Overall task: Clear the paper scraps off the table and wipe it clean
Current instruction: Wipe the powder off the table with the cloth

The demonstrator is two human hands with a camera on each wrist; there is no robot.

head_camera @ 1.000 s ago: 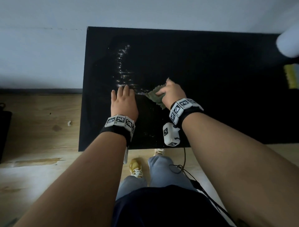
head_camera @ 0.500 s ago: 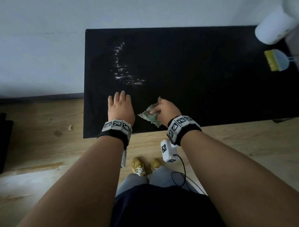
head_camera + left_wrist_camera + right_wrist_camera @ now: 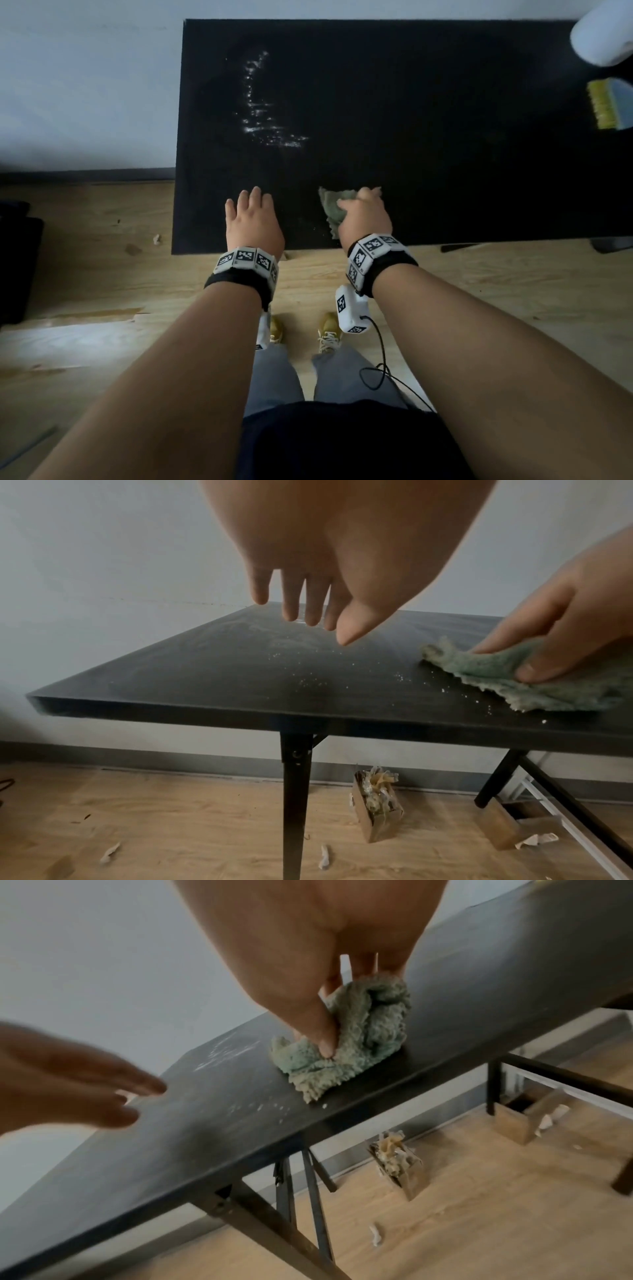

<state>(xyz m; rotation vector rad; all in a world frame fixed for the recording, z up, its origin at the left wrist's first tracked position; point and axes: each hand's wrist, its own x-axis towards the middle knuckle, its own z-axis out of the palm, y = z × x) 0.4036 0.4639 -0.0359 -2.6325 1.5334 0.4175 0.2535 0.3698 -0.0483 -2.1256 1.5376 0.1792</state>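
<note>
A black table [image 3: 445, 120] carries a curved trail of white crumbs [image 3: 262, 113] in its left half, and more specks [image 3: 308, 681] lie near the front edge. My right hand [image 3: 364, 216] grips a crumpled green cloth [image 3: 334, 205] and presses it on the tabletop close to the front edge; the cloth [image 3: 349, 1042] is bunched between thumb and fingers. My left hand [image 3: 251, 219] hovers just above the table to the cloth's left, with straight fingers [image 3: 291, 599] that hold nothing.
A white roll [image 3: 603, 34] and a yellow-bristled brush [image 3: 606, 104] sit at the table's far right. Under the table stand a cardboard box stuffed with scraps [image 3: 377, 802] and another box [image 3: 514, 826]. Paper bits [image 3: 109, 852] lie on the wooden floor.
Both hands have drawn back from the crumb trail toward the front edge. The right hand with the cloth has then shifted rightward, away from the left hand.
</note>
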